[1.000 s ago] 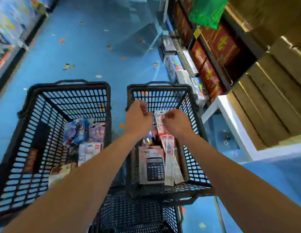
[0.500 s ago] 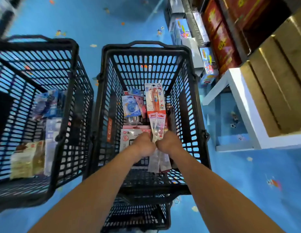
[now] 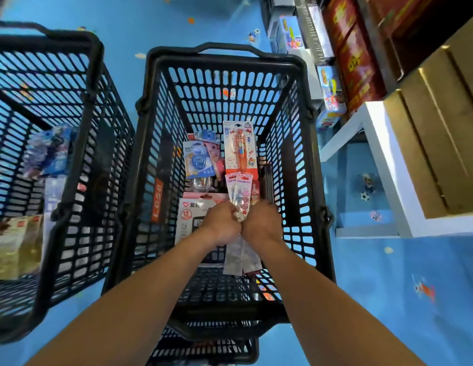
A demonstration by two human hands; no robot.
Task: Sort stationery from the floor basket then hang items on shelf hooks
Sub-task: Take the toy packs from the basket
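Our left hand (image 3: 221,224) and right hand (image 3: 263,223) clamp their fingers (image 3: 228,210) on the slim packets (image 3: 239,191) over the basket (image 3: 225,62). The packets' long axis runs straight ahead, headers beyond the fingers, tails back between our wrists.

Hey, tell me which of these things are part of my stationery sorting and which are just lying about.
Job in hand:
- left hand and right hand, both gripping the slim packets
- middle basket holding the orange pen pack, blue blister pack and calculator pack
- left basket

Just lying about:
- red boxes
- brown cartons
- white stand
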